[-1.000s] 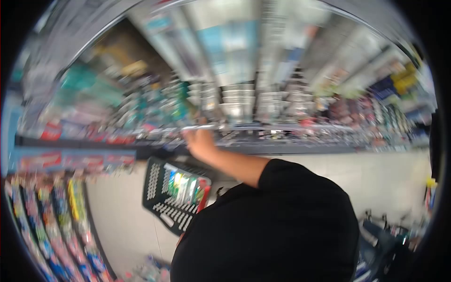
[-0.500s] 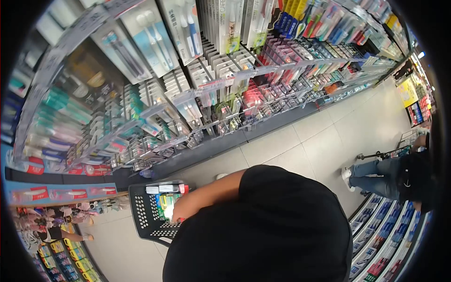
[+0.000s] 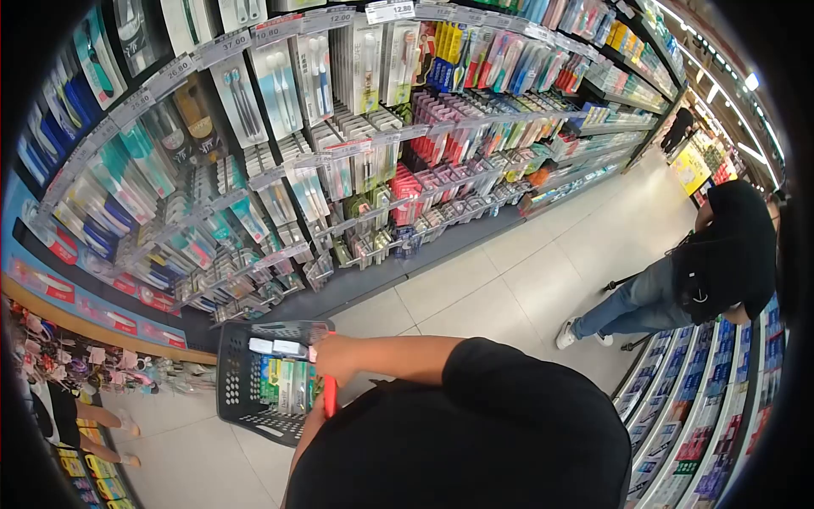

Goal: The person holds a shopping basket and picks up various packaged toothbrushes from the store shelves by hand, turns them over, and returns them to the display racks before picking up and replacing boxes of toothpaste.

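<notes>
**Basket [image 3: 231, 365] lay at 9 o'clock from the red handle [image 3: 331, 394]**

Packages [image 3: 290, 386] lay inside the basket, likewise at 9 o'clock from the handle. Left hand [image 3: 317, 416], mostly hidden, was at the handle's 6 o'clock end; its closure could not be told. Handle long axis ran roughly 12 to 6 o'clock. Right hand [image 3: 337, 358] was curled around the 12 o'clock end.

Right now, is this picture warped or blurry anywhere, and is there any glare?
Head view: warped, the upper price rail bowing in an arc and the corners black; head view: ceiling lights glare white at upper right; head view: basket fairly clear, though print on its packs is too small to read.
</notes>
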The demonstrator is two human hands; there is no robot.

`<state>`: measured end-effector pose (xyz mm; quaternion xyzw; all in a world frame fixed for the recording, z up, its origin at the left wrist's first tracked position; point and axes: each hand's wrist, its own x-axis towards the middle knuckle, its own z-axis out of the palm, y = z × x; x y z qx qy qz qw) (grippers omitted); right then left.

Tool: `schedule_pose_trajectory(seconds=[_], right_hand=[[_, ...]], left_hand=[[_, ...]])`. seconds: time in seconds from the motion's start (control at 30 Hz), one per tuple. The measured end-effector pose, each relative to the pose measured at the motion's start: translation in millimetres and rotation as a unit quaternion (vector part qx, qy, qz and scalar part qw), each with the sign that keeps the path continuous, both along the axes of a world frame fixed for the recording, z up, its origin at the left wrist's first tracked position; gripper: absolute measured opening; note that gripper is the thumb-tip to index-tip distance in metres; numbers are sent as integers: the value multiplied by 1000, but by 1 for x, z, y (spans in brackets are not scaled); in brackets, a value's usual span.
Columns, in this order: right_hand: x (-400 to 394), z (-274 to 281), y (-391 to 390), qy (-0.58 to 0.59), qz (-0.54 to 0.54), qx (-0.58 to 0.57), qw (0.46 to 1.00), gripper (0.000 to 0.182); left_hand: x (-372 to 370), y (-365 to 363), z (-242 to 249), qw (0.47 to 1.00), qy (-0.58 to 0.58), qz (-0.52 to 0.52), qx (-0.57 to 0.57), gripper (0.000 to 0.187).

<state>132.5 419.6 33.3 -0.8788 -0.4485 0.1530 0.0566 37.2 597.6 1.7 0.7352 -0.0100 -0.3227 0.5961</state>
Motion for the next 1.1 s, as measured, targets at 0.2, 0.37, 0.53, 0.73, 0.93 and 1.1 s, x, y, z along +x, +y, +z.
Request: schedule_pose_trajectory(seconds=[0.2, 0.37, 0.53, 0.73, 0.93, 1.1], right_hand=[[-57, -2, -43, -17, -23, 54, 998, 18], [-102, -7, -68, 3, -60, 43, 997, 20], [-165, -18, -97, -35, -115, 112, 986, 21], [-238, -13, -112, 2, -178, 103, 979, 26], [-303, -13, -85, -7, -213, 40, 976, 34], [-329, -2, -31, 121, -239, -98, 959, 40]], left_hand=[[-38, -27, 12, 993, 6, -79, -86, 49], [-70, -43, 11, 969, -111, -202, 86, 54], [-113, -71, 23, 955, -123, -227, 148, 55], [-152, -71, -50, 949, -62, -305, 50, 56], [-191, -46, -7, 945, 30, -287, -153, 40], [-192, -4, 35, 909, -102, -404, 4, 40]])
